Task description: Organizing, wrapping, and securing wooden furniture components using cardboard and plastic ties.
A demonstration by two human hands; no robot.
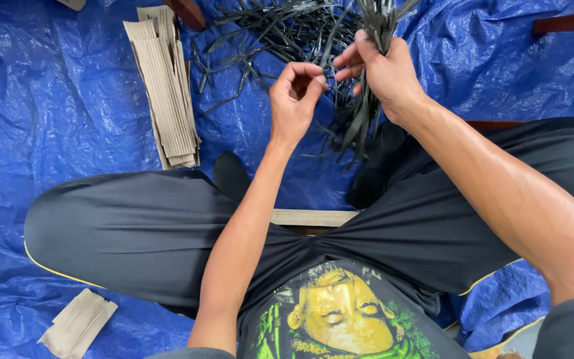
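Clamped in the right hand [383,70]: a bundle of dark strips [367,113], thin, flat and glossy, fanning above the fist and hanging limp below it. Left hand [293,100] just beside, fingertips pinched shut, thumb against forefinger, possibly on a single strip, too fine to tell. Beyond both, a loose tangle of dark strips [274,33] on crinkled blue tarpaulin [54,113]. Left of that, a stack of ribbed tan cardboard strips [166,93]; another small ribbed piece [78,326] near the knee.
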